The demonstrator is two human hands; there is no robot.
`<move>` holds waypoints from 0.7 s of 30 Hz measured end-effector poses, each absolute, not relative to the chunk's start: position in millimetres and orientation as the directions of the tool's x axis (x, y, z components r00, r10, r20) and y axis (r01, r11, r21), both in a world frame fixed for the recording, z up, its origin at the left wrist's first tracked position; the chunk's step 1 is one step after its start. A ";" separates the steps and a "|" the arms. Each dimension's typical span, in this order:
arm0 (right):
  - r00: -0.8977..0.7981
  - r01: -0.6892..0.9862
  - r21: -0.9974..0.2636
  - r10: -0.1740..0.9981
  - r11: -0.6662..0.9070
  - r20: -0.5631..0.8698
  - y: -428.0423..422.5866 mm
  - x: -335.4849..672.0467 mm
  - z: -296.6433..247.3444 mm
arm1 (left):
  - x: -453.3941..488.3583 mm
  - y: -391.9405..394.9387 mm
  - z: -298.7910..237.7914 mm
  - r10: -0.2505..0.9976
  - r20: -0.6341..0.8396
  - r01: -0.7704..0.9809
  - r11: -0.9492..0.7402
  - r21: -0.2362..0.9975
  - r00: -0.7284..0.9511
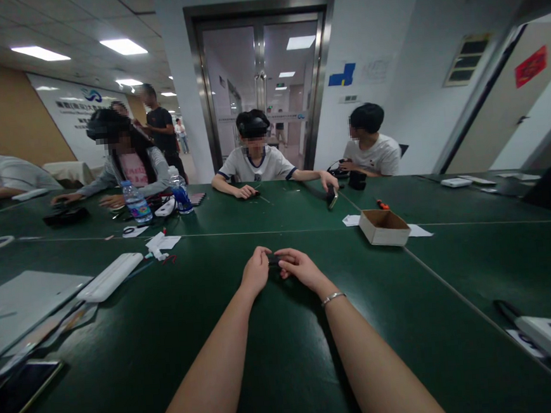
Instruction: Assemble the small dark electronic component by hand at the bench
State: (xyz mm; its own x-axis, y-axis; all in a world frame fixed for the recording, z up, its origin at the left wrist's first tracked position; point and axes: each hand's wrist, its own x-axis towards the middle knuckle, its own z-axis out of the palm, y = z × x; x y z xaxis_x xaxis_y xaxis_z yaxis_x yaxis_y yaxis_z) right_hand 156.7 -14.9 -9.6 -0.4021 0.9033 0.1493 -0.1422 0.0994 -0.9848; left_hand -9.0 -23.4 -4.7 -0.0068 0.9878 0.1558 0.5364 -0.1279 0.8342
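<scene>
Just above the green table [285, 333], both my hands meet around a small dark object [273, 259], too small and shaded to name. My left hand [256, 271] grips its left side, with thumb and fingers closed on it. From the right, my right hand [300, 268] pinches the same object between bent fingers and thumb. A silver bracelet [333, 297] circles my right wrist. Most of the object is hidden behind my fingers.
An open cardboard box [385, 228] stands ahead on the right. Scraps of white paper [161, 243], a white power bank-like case [112, 276] and a laptop-like grey panel [26, 309] lie left. Across the table sits a person wearing a headset [255, 160]; water bottles [136, 201] stand further left.
</scene>
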 end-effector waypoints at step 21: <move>-0.234 -0.118 -0.993 0.972 -0.016 0.013 -11.7 150.1 -7.9 | -7.5 -23.0 -8.1 0.972 0.234 0.387 -0.225 0.894 0.023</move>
State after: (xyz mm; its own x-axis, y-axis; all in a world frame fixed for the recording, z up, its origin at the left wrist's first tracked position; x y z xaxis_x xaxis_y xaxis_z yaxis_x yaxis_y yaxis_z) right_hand 150.1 -11.7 -7.9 -0.2341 0.9721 0.0126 -0.1183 -0.0156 -0.9929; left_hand -7.5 -23.0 -8.1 0.0233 0.9719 0.2343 0.3872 -0.2249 0.8941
